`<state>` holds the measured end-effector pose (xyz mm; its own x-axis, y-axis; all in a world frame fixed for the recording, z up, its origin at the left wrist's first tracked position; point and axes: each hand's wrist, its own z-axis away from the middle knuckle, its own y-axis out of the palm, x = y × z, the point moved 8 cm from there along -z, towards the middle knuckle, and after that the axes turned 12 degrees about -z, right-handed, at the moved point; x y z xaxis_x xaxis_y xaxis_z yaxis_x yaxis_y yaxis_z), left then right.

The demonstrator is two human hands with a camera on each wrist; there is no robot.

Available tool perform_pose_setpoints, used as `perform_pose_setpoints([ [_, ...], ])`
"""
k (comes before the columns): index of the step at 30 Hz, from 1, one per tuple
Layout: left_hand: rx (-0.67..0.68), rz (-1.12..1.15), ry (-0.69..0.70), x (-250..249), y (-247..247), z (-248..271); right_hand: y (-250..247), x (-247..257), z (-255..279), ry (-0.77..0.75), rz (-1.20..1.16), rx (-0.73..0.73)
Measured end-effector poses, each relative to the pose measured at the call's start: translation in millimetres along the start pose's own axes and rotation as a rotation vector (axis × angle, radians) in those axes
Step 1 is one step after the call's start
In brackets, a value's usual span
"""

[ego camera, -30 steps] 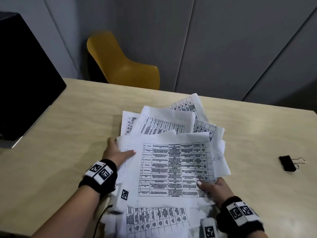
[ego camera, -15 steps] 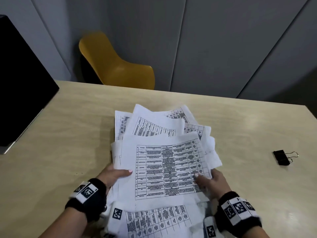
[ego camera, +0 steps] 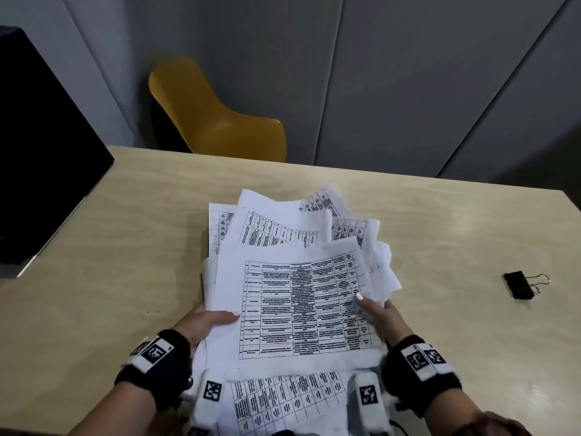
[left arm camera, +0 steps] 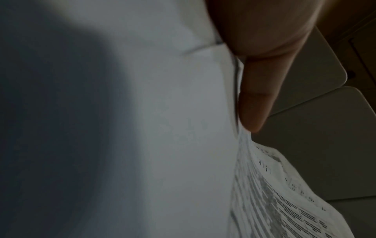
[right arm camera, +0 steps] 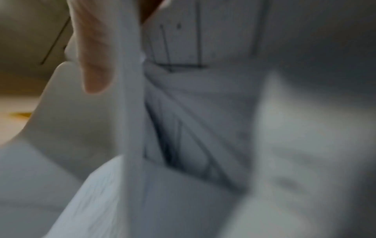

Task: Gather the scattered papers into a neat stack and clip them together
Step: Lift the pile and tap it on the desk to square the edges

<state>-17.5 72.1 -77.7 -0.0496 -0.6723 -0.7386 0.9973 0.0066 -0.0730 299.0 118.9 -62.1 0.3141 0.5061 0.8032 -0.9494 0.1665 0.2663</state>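
A loose pile of white printed papers (ego camera: 301, 297) with tables on them is lifted off the beige table (ego camera: 125, 247), its far sheets fanned out unevenly. My left hand (ego camera: 207, 322) grips the pile's left edge, thumb on top. My right hand (ego camera: 377, 313) grips the right edge, thumb on the top sheet. The left wrist view shows my thumb (left arm camera: 262, 90) pressed on the papers (left arm camera: 162, 128). In the blurred right wrist view a finger (right arm camera: 95, 64) lies against the sheets (right arm camera: 183, 145). A black binder clip (ego camera: 520, 284) lies on the table to the right, apart from both hands.
A dark monitor (ego camera: 41, 146) stands at the table's left edge. A yellow chair (ego camera: 220, 121) sits behind the far edge, in front of grey wall panels. More printed sheets (ego camera: 283, 401) hang near the front edge between my wrists.
Both hands have pulled the pile toward me and raised it. The left hand slid down the left edge; the sheets bunched closer together.
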Motion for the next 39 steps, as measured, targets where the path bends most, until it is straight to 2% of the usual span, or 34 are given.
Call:
perform_pose_setpoints([
  [3,-0.019,-0.107,0.037,-0.8,-3.2,-8.5,9.4,-6.8,10.0,0.093,0.234,0.018],
  [6,-0.072,-0.216,0.117,-13.4,-3.6,-12.1,4.8,-0.9,8.7,0.058,0.325,-0.049],
  [10,-0.188,-0.234,0.298,-64.0,-3.4,10.1,9.9,29.7,8.6,-0.108,0.251,-0.084],
  [15,-0.332,-0.113,0.648,-145.6,-14.3,57.9,29.9,104.9,28.0,-0.397,0.147,-0.112],
  [19,-0.411,-0.137,0.84,-177.2,-22.6,88.3,48.1,126.3,53.5,-0.441,0.125,-0.04],
  [22,-0.371,-0.073,0.826,-166.5,-28.1,91.2,45.0,129.1,72.4,-0.572,-0.006,0.009],
  [24,-0.366,-0.07,0.785,-152.0,-26.6,85.0,41.1,119.8,71.1,-0.589,-0.009,-0.016],
  [28,-0.468,-0.075,0.701,-136.2,-24.4,71.2,43.2,97.9,54.2,-0.531,0.047,-0.015],
  [31,-0.536,-0.044,0.747,-141.6,-30.0,75.9,42.2,106.4,54.7,-0.601,0.067,-0.045],
  [33,-0.505,-0.045,0.768,-143.6,-34.7,78.1,36.8,112.4,55.6,-0.633,0.03,-0.041],
  [35,-0.417,-0.066,0.775,-142.2,-36.0,77.8,31.6,110.3,55.8,-0.617,-0.005,-0.038],
  [37,-0.349,-0.077,0.738,-133.5,-32.2,72.1,30.1,103.8,53.2,-0.58,-0.022,-0.018],
  [39,-0.346,-0.061,0.7,-125.0,-28.5,65.2,38.1,96.0,49.3,-0.541,-0.015,0.052],
])
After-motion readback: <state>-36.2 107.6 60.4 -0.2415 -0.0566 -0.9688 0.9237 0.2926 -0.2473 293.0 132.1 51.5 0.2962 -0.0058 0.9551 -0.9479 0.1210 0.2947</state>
